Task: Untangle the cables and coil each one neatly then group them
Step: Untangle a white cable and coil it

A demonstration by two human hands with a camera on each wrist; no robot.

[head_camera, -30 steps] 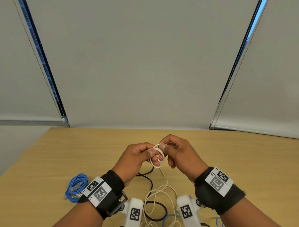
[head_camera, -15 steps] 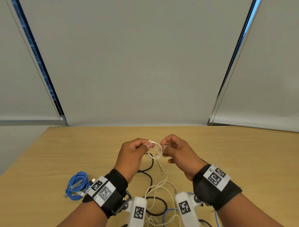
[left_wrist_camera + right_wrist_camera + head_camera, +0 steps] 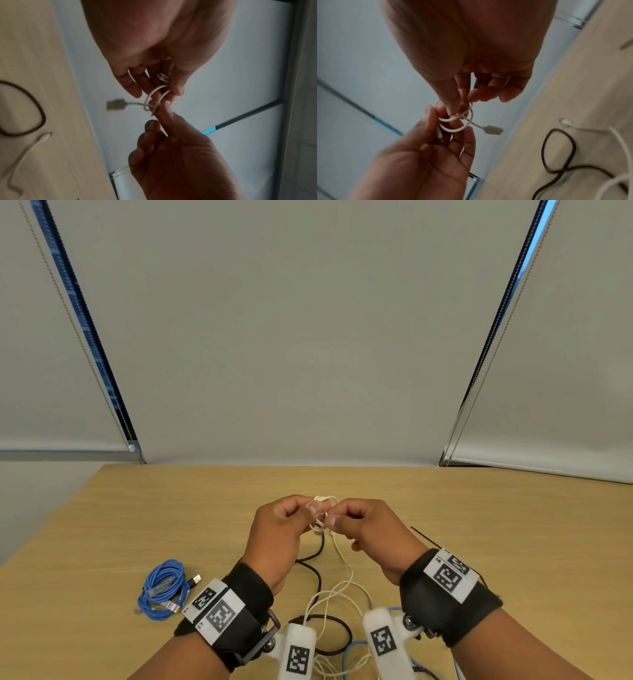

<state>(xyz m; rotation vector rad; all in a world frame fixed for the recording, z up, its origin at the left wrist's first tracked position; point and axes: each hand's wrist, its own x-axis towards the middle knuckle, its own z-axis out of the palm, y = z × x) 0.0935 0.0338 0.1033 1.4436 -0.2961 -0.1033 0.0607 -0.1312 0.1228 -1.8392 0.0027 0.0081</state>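
Both hands hold a thin white cable (image 3: 323,501) above the wooden table (image 3: 479,525), wound into a small coil (image 3: 155,96) of two or three loops. My left hand (image 3: 314,508) pinches the coil with thumb and fingers. My right hand (image 3: 331,520) pinches the same cable just beside it. A USB plug (image 3: 493,130) on a short tail sticks out of the coil (image 3: 456,121). The rest of the white cable (image 3: 346,573) hangs down to the table, where it crosses a black cable (image 3: 317,575).
A coiled blue cable (image 3: 163,589) lies at the left, with a USB plug (image 3: 196,579) beside it. Another blue cable (image 3: 354,647) lies near the front edge among white and black loops. A thin black tie (image 3: 424,537) lies right of my right hand.
Both hands have moved slightly farther from me with the white cable. The open ring seen between them a second ago is now a tighter, smaller coil.
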